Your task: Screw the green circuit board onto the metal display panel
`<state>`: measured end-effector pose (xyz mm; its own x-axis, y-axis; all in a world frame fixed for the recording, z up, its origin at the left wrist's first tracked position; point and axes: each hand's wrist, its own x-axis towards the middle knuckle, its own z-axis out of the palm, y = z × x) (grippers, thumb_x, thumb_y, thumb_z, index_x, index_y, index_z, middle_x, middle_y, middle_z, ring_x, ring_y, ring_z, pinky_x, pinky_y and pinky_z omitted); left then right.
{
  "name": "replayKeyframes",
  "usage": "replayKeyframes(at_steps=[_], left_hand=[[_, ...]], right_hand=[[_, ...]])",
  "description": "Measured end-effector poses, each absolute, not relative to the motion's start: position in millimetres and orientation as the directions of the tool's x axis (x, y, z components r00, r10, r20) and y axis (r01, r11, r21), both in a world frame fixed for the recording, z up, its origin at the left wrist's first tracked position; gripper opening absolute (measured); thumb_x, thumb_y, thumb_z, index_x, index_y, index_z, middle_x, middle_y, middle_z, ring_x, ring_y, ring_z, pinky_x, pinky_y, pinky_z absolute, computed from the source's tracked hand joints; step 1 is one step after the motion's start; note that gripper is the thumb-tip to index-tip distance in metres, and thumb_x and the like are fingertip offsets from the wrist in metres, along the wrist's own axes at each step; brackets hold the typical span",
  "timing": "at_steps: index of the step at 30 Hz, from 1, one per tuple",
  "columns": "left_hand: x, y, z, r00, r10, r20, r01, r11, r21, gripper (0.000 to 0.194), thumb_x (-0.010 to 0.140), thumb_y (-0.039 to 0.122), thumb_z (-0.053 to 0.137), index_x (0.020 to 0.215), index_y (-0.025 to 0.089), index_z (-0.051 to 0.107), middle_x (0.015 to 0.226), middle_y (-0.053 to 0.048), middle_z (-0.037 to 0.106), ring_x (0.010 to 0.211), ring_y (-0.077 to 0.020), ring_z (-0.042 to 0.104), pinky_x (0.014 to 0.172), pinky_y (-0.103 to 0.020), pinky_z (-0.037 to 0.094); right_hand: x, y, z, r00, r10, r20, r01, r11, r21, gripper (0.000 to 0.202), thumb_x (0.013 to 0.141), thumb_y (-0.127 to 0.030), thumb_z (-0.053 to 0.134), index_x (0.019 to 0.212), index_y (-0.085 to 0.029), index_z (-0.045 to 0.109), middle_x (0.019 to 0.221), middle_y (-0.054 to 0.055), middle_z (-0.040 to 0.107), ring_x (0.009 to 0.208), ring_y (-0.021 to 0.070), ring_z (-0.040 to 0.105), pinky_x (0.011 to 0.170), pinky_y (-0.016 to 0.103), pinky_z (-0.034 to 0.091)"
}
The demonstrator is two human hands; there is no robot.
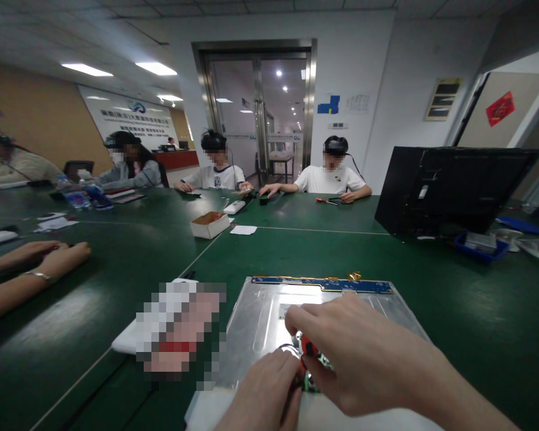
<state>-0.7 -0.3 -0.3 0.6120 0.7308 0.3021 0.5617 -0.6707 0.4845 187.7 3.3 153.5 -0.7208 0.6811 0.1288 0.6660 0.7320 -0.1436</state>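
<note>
Right hand [359, 347] curls its fingers round a red-and-black tool [309, 346]; left hand [269, 386], fingers bent, meets it over the metal panel [247, 326]; its grip I can't make out

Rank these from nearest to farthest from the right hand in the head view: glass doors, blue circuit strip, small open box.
1. Blue circuit strip: just ahead, on the metal panel's far edge.
2. Small open box: ahead-left, on the table.
3. Glass doors: beyond the table.
</note>
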Motion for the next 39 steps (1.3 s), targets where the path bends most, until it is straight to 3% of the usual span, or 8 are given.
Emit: replayKeyframes(at_steps=[6, 25, 39], left_hand=[[-0.1, -1.4, 4.2, 0.627, 0.726, 0.283, 0.559, -0.672, 0.486, 0.021, 0.083, 0.011, 0.046, 0.1, 0.02, 0.054, 0.098, -0.007, 0.063, 0.088, -0.0242, 0.061, 0.076, -0.035, 0.051], [-1.2, -2.1, 4.2, 0.62, 0.714, 0.326, 0.53, -0.687, 0.497, 0.016, 0.089, 0.015, 0.047, 0.101, 0.02, 0.055, 0.098, -0.008, 0.065, 0.089, -0.0239, 0.063, 0.079, -0.033, 0.052], [-3.4, 1.4, -1.0, 0.633, 0.702, 0.326, 0.527, -0.7, 0.482, 0.013, 0.091, 0.018, 0.045, 0.099, 0.02, 0.055, 0.097, -0.009, 0.064, 0.09, -0.0247, 0.062, 0.082, -0.035, 0.052]], right_hand=[[186.9, 5.2, 154.0, -0.687, 0.721, 0.091, 0.708, 0.692, -0.14, 0.013, 0.085, -0.034, 0.063, 0.089, -0.023, 0.057, 0.078, 0.0, 0.069, 0.061, 0.0143, 0.053, 0.049, 0.028, 0.018], [186.5, 8.0, 147.0, -0.724, 0.676, 0.138, 0.661, 0.737, -0.14, 0.006, 0.088, -0.026, 0.06, 0.089, -0.021, 0.056, 0.078, -0.001, 0.067, 0.061, 0.0122, 0.05, 0.05, 0.029, 0.017], [185.7, 7.2, 152.9, -0.717, 0.691, 0.093, 0.677, 0.722, -0.144, 0.005, 0.086, -0.024, 0.058, 0.088, -0.021, 0.054, 0.078, -0.001, 0.067, 0.062, 0.0131, 0.051, 0.051, 0.028, 0.019]])
